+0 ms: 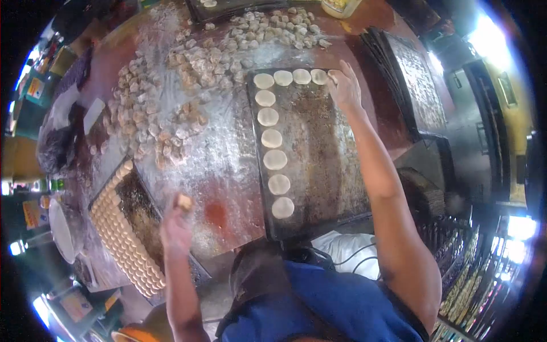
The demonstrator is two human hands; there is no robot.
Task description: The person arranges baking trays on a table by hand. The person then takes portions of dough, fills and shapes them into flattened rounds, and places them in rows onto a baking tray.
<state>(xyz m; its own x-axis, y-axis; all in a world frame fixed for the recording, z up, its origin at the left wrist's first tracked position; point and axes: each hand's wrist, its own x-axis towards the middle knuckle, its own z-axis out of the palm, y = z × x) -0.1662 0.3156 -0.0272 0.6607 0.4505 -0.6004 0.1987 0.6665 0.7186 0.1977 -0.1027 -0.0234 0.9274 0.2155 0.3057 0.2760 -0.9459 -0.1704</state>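
Note:
A dark baking tray [319, 148] lies in front of me, with flat pale dough discs [275, 160] in a column down its left side and a row along its far edge. At the tray's far right corner, my right hand [346, 91] has a dough disc [333, 74] between thumb and fingers, at the end of that row. My left hand [176, 228], somewhat blurred, is raised near the table's front edge. Its fingers are closed on a small dough piece [184, 202]. To its left is a second tray [137, 196] with rows of small dough pieces [122, 245].
Many floured dough lumps [142, 108] are spread over the reddish, floury table [219, 165]. Stacked dark trays [407, 80] stand at the right. A tub [340, 7] sits at the far edge. A rack [461, 273] is at the lower right.

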